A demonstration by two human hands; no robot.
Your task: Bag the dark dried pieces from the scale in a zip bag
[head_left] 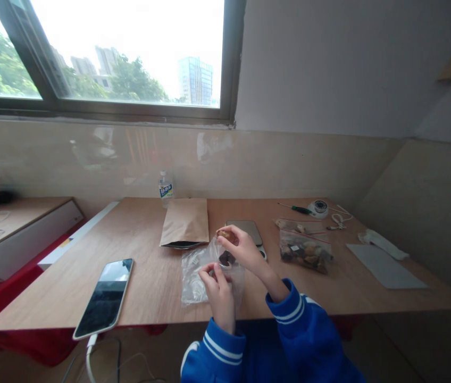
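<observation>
Fingers (228,245) pinched, right hand (247,250) beyond left hand (222,295)

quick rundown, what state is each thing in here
Clear plastic bag, edge pinched in left hand
Brown piece, held in right hand fingertips
Kraft pouch, lying down, mouth open
Smartphone, screen dark with reflections, white cable plugged in
Bottle, upright, capped
Filled zip bag, lying down, can't tell if sealed
Screwdriver, lying on the table
Window, can't tell if fully shut
</observation>
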